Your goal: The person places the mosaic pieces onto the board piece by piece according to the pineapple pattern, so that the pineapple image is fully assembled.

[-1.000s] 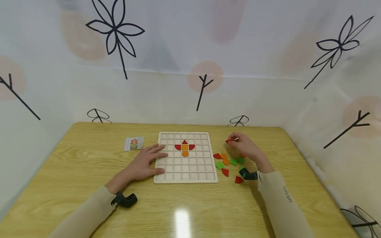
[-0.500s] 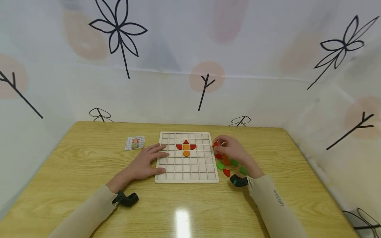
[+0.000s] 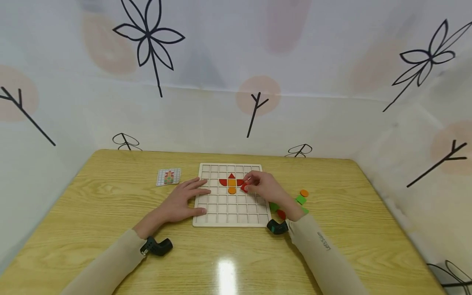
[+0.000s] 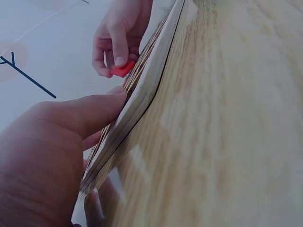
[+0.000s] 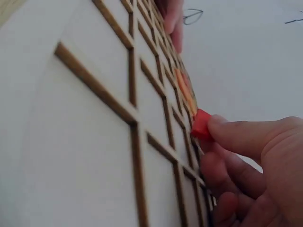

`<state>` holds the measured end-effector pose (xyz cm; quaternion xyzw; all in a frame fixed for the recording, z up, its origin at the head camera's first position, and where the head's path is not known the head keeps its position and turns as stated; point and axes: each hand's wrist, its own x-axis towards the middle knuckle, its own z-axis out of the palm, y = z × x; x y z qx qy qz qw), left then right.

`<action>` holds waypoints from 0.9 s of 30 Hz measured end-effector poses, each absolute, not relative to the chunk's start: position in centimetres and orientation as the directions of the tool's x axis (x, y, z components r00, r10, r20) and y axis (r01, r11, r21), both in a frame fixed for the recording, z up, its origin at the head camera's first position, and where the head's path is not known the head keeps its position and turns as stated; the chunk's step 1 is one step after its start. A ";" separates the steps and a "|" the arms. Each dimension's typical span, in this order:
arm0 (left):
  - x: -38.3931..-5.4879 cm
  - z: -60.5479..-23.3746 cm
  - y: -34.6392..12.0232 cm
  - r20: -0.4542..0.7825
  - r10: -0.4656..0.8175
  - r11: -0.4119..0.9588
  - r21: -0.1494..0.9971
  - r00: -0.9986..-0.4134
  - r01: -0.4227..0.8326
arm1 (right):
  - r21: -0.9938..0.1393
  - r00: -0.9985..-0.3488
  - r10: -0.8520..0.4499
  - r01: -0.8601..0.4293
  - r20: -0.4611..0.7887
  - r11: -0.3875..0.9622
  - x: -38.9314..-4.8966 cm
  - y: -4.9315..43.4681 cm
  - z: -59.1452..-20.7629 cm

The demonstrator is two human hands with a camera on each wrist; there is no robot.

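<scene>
A white grid board point(image 3: 221, 209) lies on the wooden table. My left hand point(image 3: 180, 203) rests on its left edge, fingers spread and straight. Over the board's upper right part, my right hand point(image 3: 269, 189) pinches a small red tile point(image 3: 244, 187) between thumb and fingers; the right wrist view shows the tile point(image 5: 201, 125) tilted just above the grid. On the board sit a red triangle point(image 3: 231, 175), an orange square tile point(image 3: 231, 183), an orange round tile point(image 3: 232, 190) and a curved red tile point(image 3: 223, 182). Another red tile is partly hidden by my right fingers.
Left of the board lies a small printed card point(image 3: 169, 177) with a coloured pattern on a grid. Loose tiles lie right of the board, among them a green tile point(image 3: 301, 199), an orange round tile point(image 3: 304, 192) and a red tile point(image 3: 281, 214), partly covered by my right forearm.
My right hand has moved left with the red tile, from above the loose tiles to over the board. My left hand has stayed on the board's edge.
</scene>
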<state>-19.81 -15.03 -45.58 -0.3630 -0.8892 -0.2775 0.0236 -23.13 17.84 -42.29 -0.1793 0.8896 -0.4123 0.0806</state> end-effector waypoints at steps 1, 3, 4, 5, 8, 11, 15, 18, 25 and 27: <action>-19.8 -45.6 -15.0 0.244 0.632 0.583 0.476 -0.735 0.659 | -0.757 -0.922 -0.386 -0.255 0.005 0.602 -23.1 17.7 -42.4; -19.8 -45.6 -15.0 0.244 0.630 0.585 0.475 -0.738 0.657 | -0.740 -0.921 -0.389 -0.263 0.002 0.619 -23.1 17.5 -42.7; -19.8 -45.5 -15.0 0.244 0.629 0.584 0.478 -0.738 0.656 | -0.729 -0.919 -0.393 -0.270 0.001 0.629 -23.1 17.4 -42.8; -19.7 -45.5 -15.0 0.244 0.628 0.583 0.481 -0.739 0.655 | -0.720 -0.917 -0.398 -0.275 -0.001 0.637 -23.0 17.3 -42.9; -19.8 -45.5 -15.0 0.247 0.627 0.583 0.480 -0.739 0.656 | -0.697 -0.908 -0.419 -0.304 0.006 0.650 -22.8 17.2 -43.1; -19.8 -45.6 -14.9 0.250 0.629 0.579 0.481 -0.736 0.659 | -0.693 -0.899 -0.437 -0.333 0.030 0.639 -22.6 17.1 -43.0; -19.9 -45.6 -15.0 0.247 0.630 0.578 0.484 -0.736 0.657 | -0.698 -0.895 -0.444 -0.340 0.034 0.631 -22.4 16.9 -42.7; -19.9 -45.7 -15.0 0.243 0.628 0.580 0.487 -0.739 0.653 | -0.696 -0.893 -0.449 -0.334 0.019 0.636 -22.5 16.9 -42.6; -20.0 -45.8 -15.0 0.244 0.634 0.581 0.477 -0.734 0.660 | -0.693 -0.883 -0.470 -0.338 -0.002 0.637 -22.6 17.0 -42.5; -20.1 -45.8 -15.0 0.240 0.634 0.584 0.474 -0.735 0.659 | -0.700 -0.887 -0.462 -0.324 -0.009 0.636 -22.6 17.2 -42.5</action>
